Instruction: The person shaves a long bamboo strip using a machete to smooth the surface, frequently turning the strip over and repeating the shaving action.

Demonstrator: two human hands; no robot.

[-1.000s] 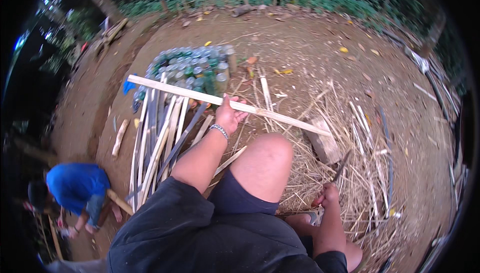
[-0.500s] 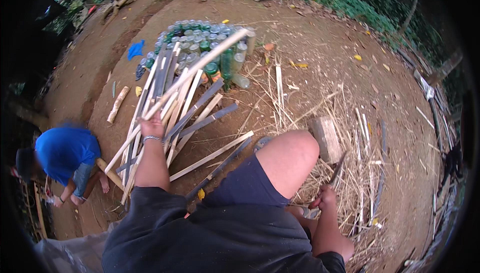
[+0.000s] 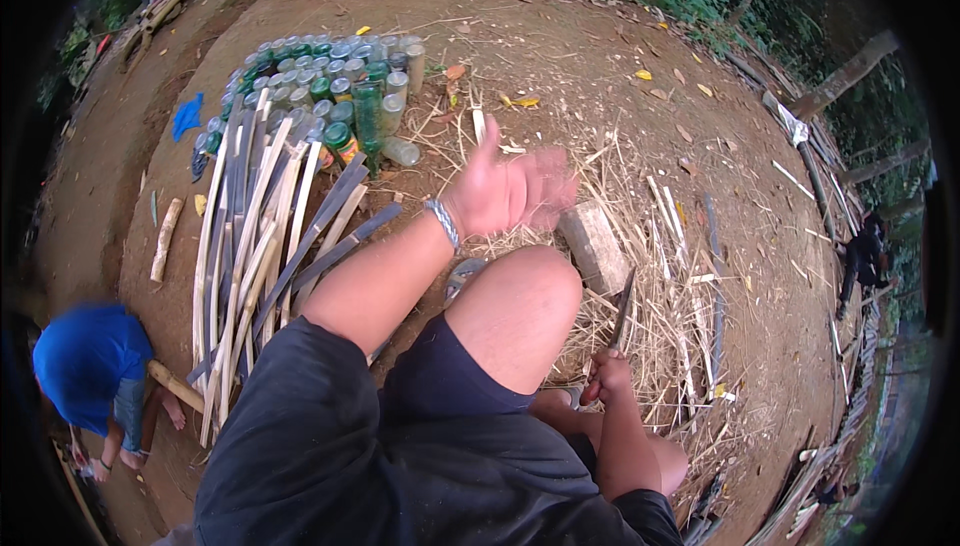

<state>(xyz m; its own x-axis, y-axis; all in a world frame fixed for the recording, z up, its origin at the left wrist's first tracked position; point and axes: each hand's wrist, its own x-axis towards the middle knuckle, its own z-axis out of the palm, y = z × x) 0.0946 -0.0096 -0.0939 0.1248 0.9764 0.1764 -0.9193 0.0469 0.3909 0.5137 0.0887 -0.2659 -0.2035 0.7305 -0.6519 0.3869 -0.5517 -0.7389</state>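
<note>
My left hand (image 3: 505,189) is in the air in front of my raised knee, thumb up and fingers stretched out, holding nothing. Motion smears its fingertips, close to the upper end of a wooden block (image 3: 597,251). Low on the right, my right hand (image 3: 608,374) grips the reddish handle of a long-bladed knife (image 3: 624,308), whose dark blade points up and away beside the block. A pile of split bamboo strips (image 3: 240,246), pale and dark, lies left of my left forearm.
Rows of upside-down glass bottles (image 3: 330,86) stand behind the strips. Thin bamboo shavings (image 3: 650,336) litter the ground around the block. A person in a blue shirt (image 3: 95,361) crouches at the left. A short cut stick (image 3: 166,239) and a blue scrap (image 3: 187,116) lie farther off.
My left hand has let go of a long pale bamboo strip on the pile and swung right, over toward the block. My right hand keeps hold of the knife. The view has shifted right.
</note>
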